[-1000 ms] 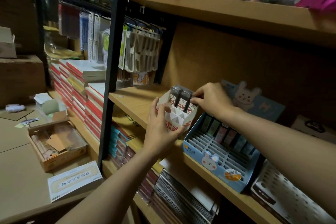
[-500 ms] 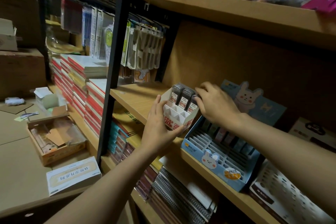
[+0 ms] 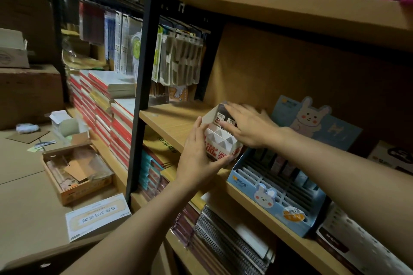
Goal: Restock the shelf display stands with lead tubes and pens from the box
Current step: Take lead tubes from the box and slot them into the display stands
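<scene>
dim stockroom, wooden shelf [image 3: 169, 123]. white display stand [image 3: 220, 140] is gripped at its front by the left hand [image 3: 199, 156]; right hand [image 3: 248, 125], fingers flat, apparently presses the upright lead tubes [image 3: 220, 116] directly beneath it.

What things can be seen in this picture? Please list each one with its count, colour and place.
white display stand: one, white with red print, on the middle shelf
lead tubes: a few, dark with white labels, upright in the white display stand
blue display stand: one, light blue with rabbit pictures, on the middle shelf, right of the white one
middle shelf: one, wood colour
notebooks: many, red and white, stacked left of the black post
open box: one, brown, on the cardboard surface at left
left hand: holds the white display stand's front and side
right hand: fingers straight, lying over the lead tubes
</scene>
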